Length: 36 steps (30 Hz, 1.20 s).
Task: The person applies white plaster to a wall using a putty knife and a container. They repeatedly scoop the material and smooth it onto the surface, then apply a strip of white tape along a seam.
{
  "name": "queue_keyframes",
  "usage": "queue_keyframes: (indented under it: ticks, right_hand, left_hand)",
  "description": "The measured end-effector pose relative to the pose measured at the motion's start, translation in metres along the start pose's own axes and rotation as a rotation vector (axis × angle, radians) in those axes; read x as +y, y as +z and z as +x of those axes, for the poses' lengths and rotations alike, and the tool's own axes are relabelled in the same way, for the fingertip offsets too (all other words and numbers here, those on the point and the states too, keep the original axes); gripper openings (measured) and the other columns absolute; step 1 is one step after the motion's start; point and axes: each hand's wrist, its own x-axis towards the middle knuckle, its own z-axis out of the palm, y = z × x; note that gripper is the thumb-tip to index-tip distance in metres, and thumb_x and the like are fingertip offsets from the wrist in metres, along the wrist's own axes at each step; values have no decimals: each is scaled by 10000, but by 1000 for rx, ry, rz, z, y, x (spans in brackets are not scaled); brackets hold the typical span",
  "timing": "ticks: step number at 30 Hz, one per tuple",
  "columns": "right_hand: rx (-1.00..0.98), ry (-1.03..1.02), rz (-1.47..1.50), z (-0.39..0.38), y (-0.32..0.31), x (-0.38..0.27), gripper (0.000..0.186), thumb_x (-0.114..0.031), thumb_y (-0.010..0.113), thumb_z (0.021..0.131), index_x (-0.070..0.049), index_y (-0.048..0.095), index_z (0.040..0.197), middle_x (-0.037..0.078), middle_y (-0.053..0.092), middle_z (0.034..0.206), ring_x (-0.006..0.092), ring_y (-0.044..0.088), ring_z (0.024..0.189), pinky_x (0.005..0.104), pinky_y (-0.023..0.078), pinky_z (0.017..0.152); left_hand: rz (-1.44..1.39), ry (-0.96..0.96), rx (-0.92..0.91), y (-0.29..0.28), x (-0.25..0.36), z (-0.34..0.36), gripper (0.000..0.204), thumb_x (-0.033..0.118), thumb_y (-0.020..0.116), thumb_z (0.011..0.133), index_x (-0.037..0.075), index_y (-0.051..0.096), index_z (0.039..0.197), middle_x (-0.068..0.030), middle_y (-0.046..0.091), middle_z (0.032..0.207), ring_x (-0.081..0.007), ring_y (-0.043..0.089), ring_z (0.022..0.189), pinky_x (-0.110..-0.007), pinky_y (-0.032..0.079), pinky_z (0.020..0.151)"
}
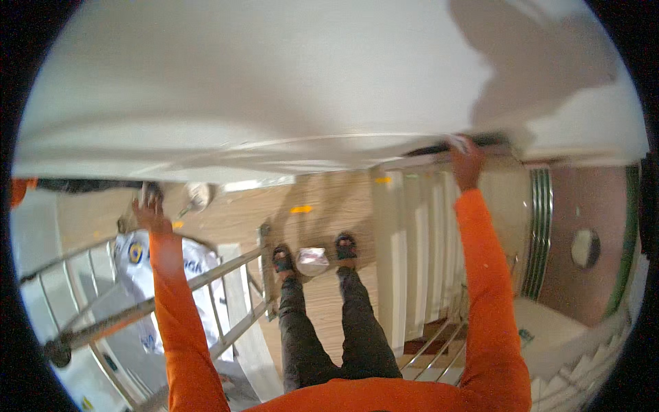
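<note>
A broad white surface (pixel 288 75) fills the upper part of the head view, with its curved lower edge running between my two hands. My left hand (pixel 152 213) is raised to that edge at the left, its fingers closed around something too blurred to name. A dark strip (pixel 89 185) runs out to the left beside it. My right hand (pixel 468 161) is lifted to the edge at the right, fingers curled, with something whitish at them. Beside these fingers lies a blurred dark flat strip (pixel 429 148); whether I grip it is unclear.
Below left stands a metal frame (pixel 237 264) with a printed white sack (pixel 141 257) behind its bars. My sandalled feet are on a wood-patterned floor (pixel 322 206), a small pale container (pixel 314 258) between them. Cream panels (pixel 419 240) and metal rails (pixel 439 347) stand right.
</note>
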Motion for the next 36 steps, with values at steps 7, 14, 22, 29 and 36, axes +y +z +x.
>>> queue_keyframes:
  ticks: [7, 14, 22, 29, 36]
  right_hand:
    - [154, -107, -52, 2, -11, -27, 205, -183, 798, 784, -87, 706, 940, 113, 718, 830, 258, 683, 720, 374, 538, 691]
    - [70, 60, 147, 6, -29, -52, 236, -259, 722, 813, -78, 697, 963, 156, 710, 884, 362, 681, 796, 471, 528, 761]
    - [88, 50, 244, 5, -32, -44, 241, -275, 706, 817, -86, 684, 966, 134, 701, 872, 360, 671, 808, 462, 513, 759]
    - [168, 74, 265, -1, -16, -37, 229, -264, 718, 815, -112, 668, 979, 91, 696, 906, 329, 649, 822, 459, 479, 819]
    - [244, 70, 347, 3, -13, -39, 169, -194, 744, 801, -77, 689, 910, 110, 708, 846, 326, 668, 761, 434, 516, 740]
  left_hand:
    - [34, -352, -818, 302, 23, -308, 283, 279, 591, 982, 40, 705, 1081, -65, 715, 1038, -170, 671, 968, -321, 563, 796]
    - [160, -196, -989, 519, 84, -413, 368, 175, 595, 982, 14, 616, 1312, -105, 685, 1166, -175, 630, 974, -299, 486, 904]
    - [68, -295, -894, 550, 100, -433, 433, 30, 530, 956, 53, 566, 1387, -112, 557, 1365, -231, 555, 1219, -347, 443, 1022]
    - [64, -329, -823, 560, 102, -447, 460, 70, 523, 955, 98, 557, 1413, -72, 544, 1368, -204, 492, 1251, -341, 358, 1072]
    - [-2, -523, -826, 561, 113, -445, 522, 188, 503, 923, 121, 536, 1440, -10, 520, 1380, -143, 470, 1092, -348, 359, 985]
